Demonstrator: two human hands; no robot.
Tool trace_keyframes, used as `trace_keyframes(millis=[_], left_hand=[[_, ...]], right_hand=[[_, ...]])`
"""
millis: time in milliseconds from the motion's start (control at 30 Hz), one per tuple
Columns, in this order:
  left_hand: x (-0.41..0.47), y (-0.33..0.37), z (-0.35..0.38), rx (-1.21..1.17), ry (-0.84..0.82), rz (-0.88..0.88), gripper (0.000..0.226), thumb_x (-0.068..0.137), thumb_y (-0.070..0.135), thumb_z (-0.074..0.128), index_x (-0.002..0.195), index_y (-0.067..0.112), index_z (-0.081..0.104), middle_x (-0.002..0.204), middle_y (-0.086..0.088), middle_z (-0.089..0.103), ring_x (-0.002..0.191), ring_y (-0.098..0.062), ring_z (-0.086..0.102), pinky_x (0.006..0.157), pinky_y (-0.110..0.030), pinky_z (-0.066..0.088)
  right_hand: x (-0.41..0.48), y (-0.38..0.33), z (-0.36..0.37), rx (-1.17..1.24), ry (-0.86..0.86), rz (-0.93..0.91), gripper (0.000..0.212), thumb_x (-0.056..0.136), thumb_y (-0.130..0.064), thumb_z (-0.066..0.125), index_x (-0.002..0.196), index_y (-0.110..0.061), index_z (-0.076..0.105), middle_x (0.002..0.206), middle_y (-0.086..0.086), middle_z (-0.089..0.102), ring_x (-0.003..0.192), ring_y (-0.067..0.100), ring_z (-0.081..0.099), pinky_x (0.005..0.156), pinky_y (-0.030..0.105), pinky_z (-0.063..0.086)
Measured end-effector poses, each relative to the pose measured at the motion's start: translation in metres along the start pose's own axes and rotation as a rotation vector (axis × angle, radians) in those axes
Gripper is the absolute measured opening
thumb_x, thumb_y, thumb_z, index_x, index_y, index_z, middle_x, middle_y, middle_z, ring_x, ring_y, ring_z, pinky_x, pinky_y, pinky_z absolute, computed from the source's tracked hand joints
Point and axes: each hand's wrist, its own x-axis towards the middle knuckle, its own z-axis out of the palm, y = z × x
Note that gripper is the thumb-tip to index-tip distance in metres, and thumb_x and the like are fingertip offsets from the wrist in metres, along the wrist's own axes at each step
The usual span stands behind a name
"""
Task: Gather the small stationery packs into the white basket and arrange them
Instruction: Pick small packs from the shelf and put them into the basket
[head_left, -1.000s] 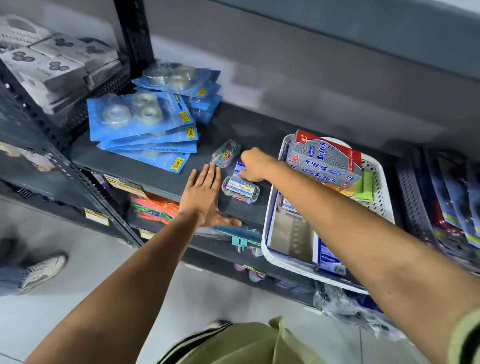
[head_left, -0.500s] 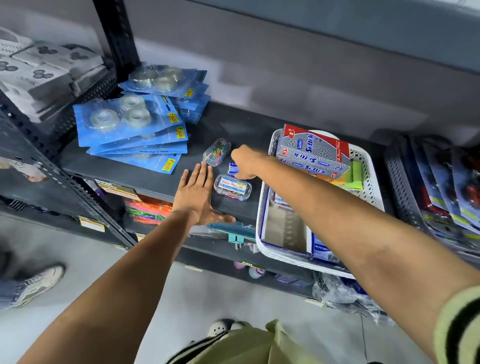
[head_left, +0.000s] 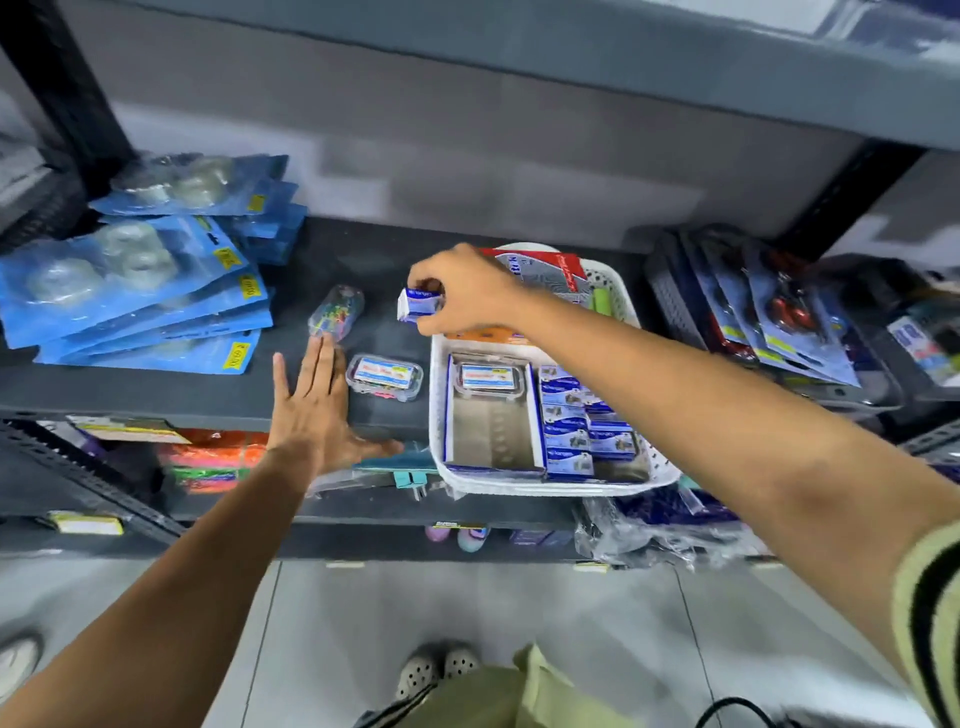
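My right hand grips a small blue-and-white pack, held above the dark shelf just left of the white basket. The basket holds several small blue packs, a clear case with a label in an open box, and a red-grey box at its back. My left hand lies flat on the shelf with fingers spread. Beside it sit a clear labelled case and a clear case of coloured clips.
Blue blister cards of tape rolls are stacked at the left of the shelf. A dark basket of carded items stands at the right. Lower shelves hold coloured packs. Someone's shoe shows at the floor's left.
My right hand has lifted the small blue-and-white pack off the shelf and moved it toward the basket. The left hand stays flat on the shelf. The view has shifted.
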Motion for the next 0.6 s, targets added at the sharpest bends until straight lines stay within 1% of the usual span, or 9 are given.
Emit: trace_keyframes(millis=[67,133,200,233,300,367,433,533,600], left_hand=[[-0.001,0.010,-0.003,-0.002,-0.011,-0.026,0.158,0.034,0.106,0.000,0.152,0.001,0.000,0.162,-0.016,-0.009,0.146,-0.023,-0.024,0.113,-0.058,-0.019],[0.001,0.020,-0.007,-0.006,-0.021,-0.028,0.157,0.032,0.103,-0.008,0.152,0.002,0.001,0.162,-0.016,-0.007,0.147,-0.025,-0.022,0.114,-0.058,-0.017],[0.003,0.026,-0.008,-0.004,-0.035,-0.028,0.158,0.030,0.101,-0.015,0.153,0.003,0.003,0.162,-0.017,-0.005,0.147,-0.025,-0.021,0.115,-0.058,-0.015],[0.004,0.028,-0.008,-0.002,-0.041,-0.029,0.159,0.029,0.101,-0.016,0.153,0.003,0.004,0.162,-0.016,-0.005,0.147,-0.025,-0.020,0.115,-0.058,-0.014],[0.003,0.028,-0.007,0.004,-0.051,-0.045,0.159,0.029,0.101,-0.017,0.153,0.003,0.003,0.162,-0.016,-0.006,0.147,-0.024,-0.021,0.116,-0.057,-0.013],[0.002,0.027,-0.007,0.014,-0.063,-0.062,0.158,0.029,0.101,-0.019,0.153,0.003,-0.001,0.162,-0.015,-0.010,0.146,-0.023,-0.024,0.117,-0.055,-0.014],[0.002,0.028,-0.007,0.011,-0.078,-0.069,0.158,0.028,0.100,-0.020,0.152,0.003,-0.004,0.161,-0.014,-0.012,0.145,-0.023,-0.026,0.117,-0.054,-0.013],[0.001,0.028,-0.007,-0.032,-0.071,-0.061,0.159,0.029,0.103,-0.015,0.152,0.003,-0.003,0.162,-0.013,-0.011,0.146,-0.022,-0.023,0.118,-0.051,-0.013],[0.000,0.028,-0.007,-0.061,-0.058,-0.048,0.158,0.031,0.104,-0.011,0.152,0.002,-0.001,0.162,-0.013,-0.009,0.147,-0.021,-0.020,0.118,-0.049,-0.015]], right_hand=[[-0.023,0.005,-0.005,0.027,0.057,-0.019,0.026,0.066,-0.034,0.070,0.088,-0.019,0.068,0.077,0.000,0.065,0.067,0.016,0.051,0.068,0.037,0.051],[-0.046,0.010,-0.012,0.053,0.060,-0.044,0.031,0.069,-0.031,0.072,0.097,-0.016,0.071,0.086,0.003,0.071,0.070,0.016,0.056,0.071,0.032,0.050],[-0.065,0.012,-0.020,0.089,0.052,-0.080,0.037,0.071,-0.028,0.072,0.105,-0.013,0.070,0.096,0.003,0.074,0.081,0.017,0.065,0.075,0.029,0.050],[-0.075,0.012,-0.025,0.106,0.052,-0.093,0.038,0.071,-0.025,0.073,0.106,-0.011,0.070,0.098,0.004,0.074,0.084,0.018,0.066,0.077,0.029,0.050],[-0.090,0.013,-0.031,0.125,0.032,-0.094,0.039,0.070,-0.024,0.074,0.107,-0.012,0.069,0.098,0.003,0.074,0.082,0.016,0.064,0.076,0.028,0.049],[-0.107,0.017,-0.034,0.051,-0.044,-0.053,0.040,0.070,-0.029,0.073,0.108,-0.016,0.069,0.095,0.001,0.073,0.080,0.016,0.062,0.075,0.029,0.050],[-0.127,0.025,-0.034,-0.082,-0.136,0.000,0.043,0.070,-0.037,0.071,0.110,-0.023,0.066,0.098,-0.002,0.071,0.089,0.020,0.061,0.077,0.034,0.052],[-0.159,0.042,-0.028,-0.212,-0.249,0.048,0.044,0.071,-0.044,0.069,0.109,-0.023,0.064,0.106,-0.004,0.066,0.099,0.021,0.058,0.080,0.035,0.051],[-0.178,0.053,-0.023,-0.265,-0.315,0.092,0.049,0.072,-0.045,0.068,0.115,-0.023,0.062,0.113,-0.004,0.064,0.105,0.021,0.058,0.080,0.032,0.048]])
